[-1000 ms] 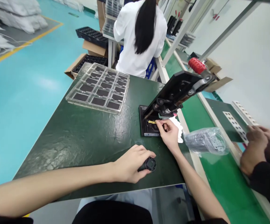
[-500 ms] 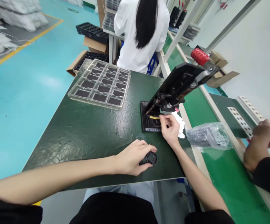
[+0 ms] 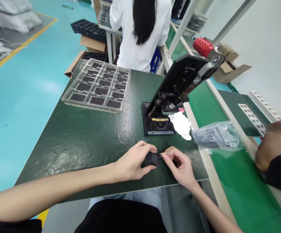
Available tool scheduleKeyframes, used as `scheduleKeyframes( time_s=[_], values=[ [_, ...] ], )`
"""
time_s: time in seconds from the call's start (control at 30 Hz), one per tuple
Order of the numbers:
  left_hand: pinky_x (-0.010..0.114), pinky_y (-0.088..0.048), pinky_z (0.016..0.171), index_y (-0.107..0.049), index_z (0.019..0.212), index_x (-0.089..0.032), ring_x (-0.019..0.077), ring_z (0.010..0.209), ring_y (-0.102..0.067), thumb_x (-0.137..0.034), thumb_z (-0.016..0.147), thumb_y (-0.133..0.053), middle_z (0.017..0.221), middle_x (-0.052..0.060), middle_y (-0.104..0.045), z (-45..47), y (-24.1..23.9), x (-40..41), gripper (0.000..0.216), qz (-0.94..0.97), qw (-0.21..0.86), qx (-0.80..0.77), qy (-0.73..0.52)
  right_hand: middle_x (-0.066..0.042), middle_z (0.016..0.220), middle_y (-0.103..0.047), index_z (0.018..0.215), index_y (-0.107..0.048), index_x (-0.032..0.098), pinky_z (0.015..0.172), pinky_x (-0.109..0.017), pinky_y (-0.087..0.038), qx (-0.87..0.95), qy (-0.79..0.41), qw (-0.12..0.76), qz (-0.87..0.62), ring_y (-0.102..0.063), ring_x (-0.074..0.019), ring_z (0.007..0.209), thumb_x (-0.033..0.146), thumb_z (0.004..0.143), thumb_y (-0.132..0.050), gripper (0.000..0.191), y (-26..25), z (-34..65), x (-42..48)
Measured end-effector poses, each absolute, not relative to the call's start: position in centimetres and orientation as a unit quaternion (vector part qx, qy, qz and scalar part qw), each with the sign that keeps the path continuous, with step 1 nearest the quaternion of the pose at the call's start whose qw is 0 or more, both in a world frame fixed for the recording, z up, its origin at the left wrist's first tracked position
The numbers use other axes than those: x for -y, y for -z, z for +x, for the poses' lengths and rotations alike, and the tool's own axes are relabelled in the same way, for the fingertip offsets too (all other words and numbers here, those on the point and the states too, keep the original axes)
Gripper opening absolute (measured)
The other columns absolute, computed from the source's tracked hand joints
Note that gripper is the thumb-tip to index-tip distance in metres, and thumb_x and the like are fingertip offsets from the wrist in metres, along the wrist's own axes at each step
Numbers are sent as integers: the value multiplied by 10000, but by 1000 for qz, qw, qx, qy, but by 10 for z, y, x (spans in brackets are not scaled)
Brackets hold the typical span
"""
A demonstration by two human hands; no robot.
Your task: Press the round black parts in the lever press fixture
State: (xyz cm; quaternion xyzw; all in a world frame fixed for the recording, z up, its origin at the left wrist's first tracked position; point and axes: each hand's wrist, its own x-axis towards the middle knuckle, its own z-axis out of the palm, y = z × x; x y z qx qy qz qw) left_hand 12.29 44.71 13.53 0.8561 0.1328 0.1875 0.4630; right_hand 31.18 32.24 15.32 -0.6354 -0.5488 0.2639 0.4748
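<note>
My left hand (image 3: 135, 161) is closed around a small round black part (image 3: 154, 159), its recessed face turned to the right. Thumb and index finger of my right hand (image 3: 179, 165) are pinched just beside that face. A thin sliver shows at those fingertips, too small to name. Beyond both hands stands a black hand press (image 3: 176, 87) with a red handle grip (image 3: 203, 47) and a raised lever. A yellow strip (image 3: 159, 119) lies across the fixture in its base. White paper or cloth (image 3: 181, 125) lies against the right side of the press.
A clear compartment tray (image 3: 99, 84) with dark pads lies at the table's far left. A plastic bag of thin grey strips (image 3: 218, 136) rests by the green conveyor (image 3: 247, 191). A person in white (image 3: 140, 35) sits ahead; another person's arm (image 3: 273, 149) is at right.
My right hand has moved from the press base back toward me, to the round black part in my left hand. The view has shifted slightly.
</note>
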Motion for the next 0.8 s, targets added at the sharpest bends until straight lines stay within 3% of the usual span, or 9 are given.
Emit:
scheduleKeyframes(
  time_s=[0.13, 0.3, 0.47, 0.8],
  values=[
    [402, -554, 923, -513, 1188, -215, 250, 1085, -600, -219, 856, -803, 1152, 58, -670, 122, -136, -447, 441, 865, 445, -144, -182, -19, 752, -583, 753, -587, 177, 516, -229, -376, 521, -272, 496, -639, -462, -94, 573, 289, 999, -634, 274, -144, 311, -321],
    [414, -565, 918, -511, 1178, -233, 279, 1134, -594, -344, 716, -943, 1145, 55, -671, 122, -139, -445, 642, 870, 426, -184, -165, -3, 732, -538, 752, -550, 185, 521, -229, -363, 526, -264, 495, -639, -447, -96, 581, 251, 998, -624, 265, -146, 310, -317],
    [383, -567, 940, -515, 1178, -236, 239, 1116, -618, -255, 783, -883, 1122, 27, -694, 123, -141, -446, 540, 867, 441, -169, -162, 31, 674, -430, 723, -462, 197, 537, -234, -328, 575, -260, 457, -627, -415, -101, 592, 164, 983, -605, 299, -145, 309, -314],
    [370, -581, 885, -525, 1180, -225, 244, 1087, -624, -252, 797, -877, 1072, 39, -670, 122, -138, -445, 521, 869, 435, -164, -167, 20, 714, -448, 767, -465, 202, 550, -248, -334, 603, -248, 418, -632, -443, -109, 623, 127, 973, -602, 259, -143, 310, -312]
  ],
)
